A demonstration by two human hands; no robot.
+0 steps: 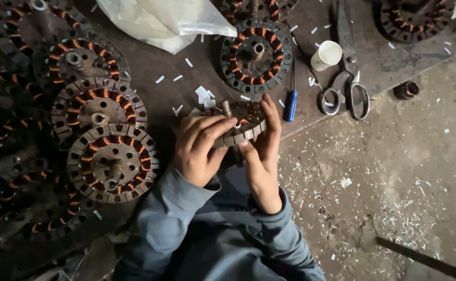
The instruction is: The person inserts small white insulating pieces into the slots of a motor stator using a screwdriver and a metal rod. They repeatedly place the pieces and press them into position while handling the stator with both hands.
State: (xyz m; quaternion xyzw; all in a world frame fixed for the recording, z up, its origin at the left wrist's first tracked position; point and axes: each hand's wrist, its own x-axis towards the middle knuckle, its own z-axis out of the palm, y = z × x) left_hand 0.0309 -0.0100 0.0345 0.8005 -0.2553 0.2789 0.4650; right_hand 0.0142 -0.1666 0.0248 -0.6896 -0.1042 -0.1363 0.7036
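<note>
Both of my hands hold one round motor stator with copper windings, tilted against the edge of a dark board. My left hand lies over its left side with the fingers curled on top. Along the stator's right rim my right hand grips, the thumb pressing on the front teeth. A short shaft sticks up from the middle of the stator.
Several more stators are stacked at the left, and another lies beyond my hands. A blue-handled screwdriver, scissors, a small white cup and a plastic bag lie on the board. White paper scraps litter the floor.
</note>
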